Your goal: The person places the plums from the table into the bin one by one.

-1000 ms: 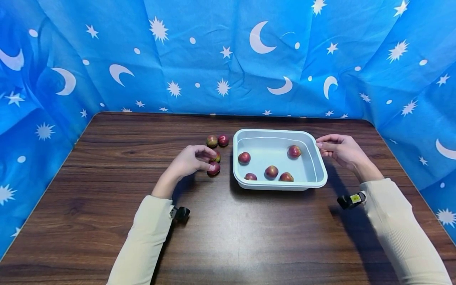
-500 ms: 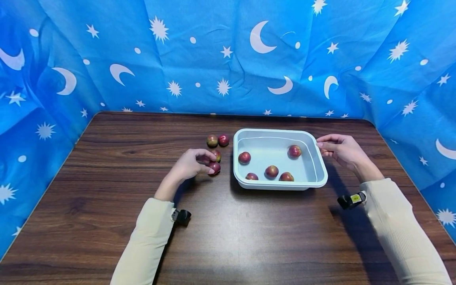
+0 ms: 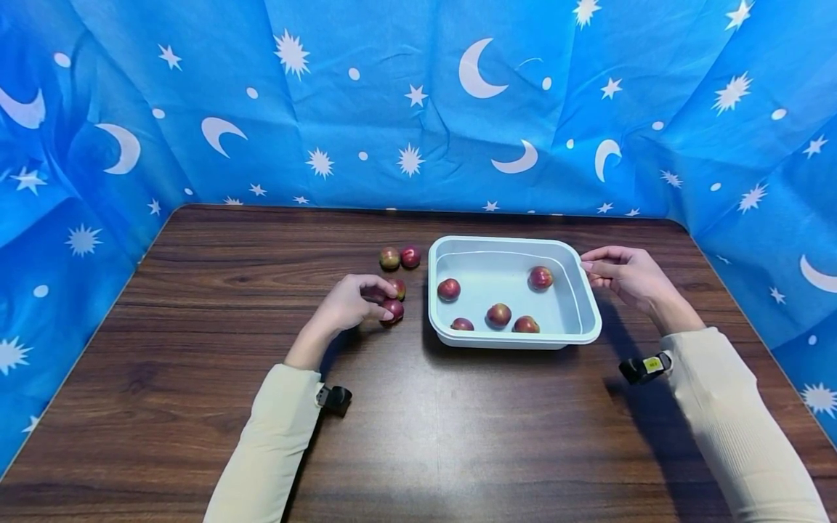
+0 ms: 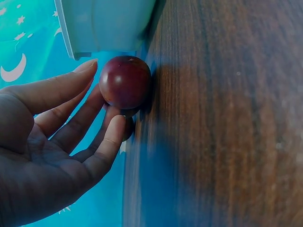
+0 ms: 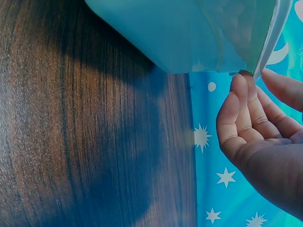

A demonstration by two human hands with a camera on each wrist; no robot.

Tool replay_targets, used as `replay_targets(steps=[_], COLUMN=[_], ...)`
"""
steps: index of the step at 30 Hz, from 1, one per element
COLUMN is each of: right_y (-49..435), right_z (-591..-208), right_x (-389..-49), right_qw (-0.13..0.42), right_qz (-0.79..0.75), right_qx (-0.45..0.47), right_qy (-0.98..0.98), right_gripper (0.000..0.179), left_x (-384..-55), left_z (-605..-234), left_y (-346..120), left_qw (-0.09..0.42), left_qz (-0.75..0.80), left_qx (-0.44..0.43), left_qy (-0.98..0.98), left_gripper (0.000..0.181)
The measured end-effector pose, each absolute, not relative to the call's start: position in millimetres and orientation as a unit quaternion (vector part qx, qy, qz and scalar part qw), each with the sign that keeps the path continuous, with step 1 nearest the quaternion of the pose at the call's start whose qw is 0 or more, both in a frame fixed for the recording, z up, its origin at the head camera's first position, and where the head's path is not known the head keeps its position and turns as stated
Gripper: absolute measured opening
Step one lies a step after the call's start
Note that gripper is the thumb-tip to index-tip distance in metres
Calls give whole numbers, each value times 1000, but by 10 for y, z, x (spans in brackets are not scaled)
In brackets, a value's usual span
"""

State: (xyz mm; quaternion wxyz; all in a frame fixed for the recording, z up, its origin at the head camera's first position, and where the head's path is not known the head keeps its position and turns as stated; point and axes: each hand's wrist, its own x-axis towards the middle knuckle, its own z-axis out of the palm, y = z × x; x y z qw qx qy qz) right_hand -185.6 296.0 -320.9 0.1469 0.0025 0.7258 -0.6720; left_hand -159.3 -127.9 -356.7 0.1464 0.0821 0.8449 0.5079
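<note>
Head view: left hand (image 3: 349,301) is curling around a red plum (image 3: 394,310) at the white tub's (image 3: 591,319) nine o'clock; right hand (image 3: 621,274) is pinching its three-o'clock rim.

Left wrist: fingertips (image 4: 116,125) are touching the plum (image 4: 125,81), seemingly still tabled.

Right wrist: fingers (image 5: 241,90) are gripping the rim (image 5: 270,42).

Dark wood-grain table (image 3: 196,407), faintly sheened; smooth, glossy pale plastic tub (image 3: 591,319); shiny-skinned red fruit (image 4: 125,82); thin, creased matt blue cloth backdrop (image 3: 405,109); soft knit sleeves (image 3: 739,428).
</note>
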Motion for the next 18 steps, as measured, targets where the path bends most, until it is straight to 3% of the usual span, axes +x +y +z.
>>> replay_targets(steps=[18], right_y=[2973], right_z=[-3208], right_x=[-1854], right_qw=[148], right_qz=[-661], right_qx=[17], right_qy=[735], right_gripper=[12], left_x=[-1587], left_z=[-3613], left_y=[-1281], left_qw=[163], left_qz=[490], left_qx=[62], left_qy=[854], left_gripper=[30])
